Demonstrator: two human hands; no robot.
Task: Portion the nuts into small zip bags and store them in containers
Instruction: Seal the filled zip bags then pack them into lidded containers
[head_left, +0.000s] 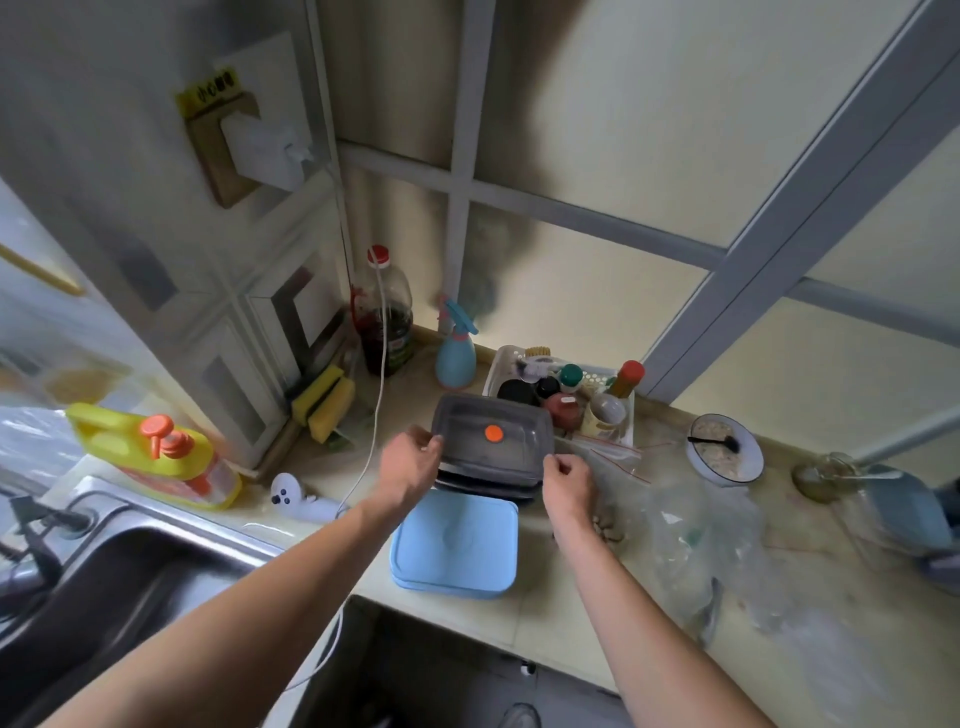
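Hands: left grip (410, 460) and right grip (566, 475) pinch grey lid (493, 434) edges; lift evenly, keeping the stack below steady on tabletop (561, 613).

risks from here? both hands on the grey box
1. Left hand and right hand hold the grey container by its side edges only; it may tilt or slip onto the blue lid.
2. Loose nuts beside the right wrist could get swept off the counter.
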